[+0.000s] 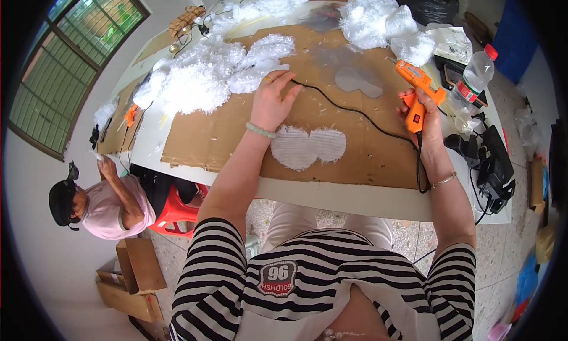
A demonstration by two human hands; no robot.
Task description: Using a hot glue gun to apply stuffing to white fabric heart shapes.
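Observation:
In my right hand (427,119) I hold an orange hot glue gun (416,109) by its handle, nozzle pointing away to the upper left. Its black cord (361,111) loops down below the handle, then crosses the cardboard to my left hand (273,103). The curled fingers of that hand meet the cord, with the thumb apart; where the cord runs beyond them is hidden. Nearest me on the cardboard (219,143) lies a white ribbed, two-lobed fabric piece (307,147). Beside my left fingers are more white fluffy pieces (198,75), and farther right a smooth, pale two-lobed piece (358,82).
A clear bottle with a red cap (477,75) stands at the right, near a black device (496,169). White fluff (376,21) and a black plastic bag (423,4) lie at the far side. At left, another person (112,202) sits on a red stool (171,214).

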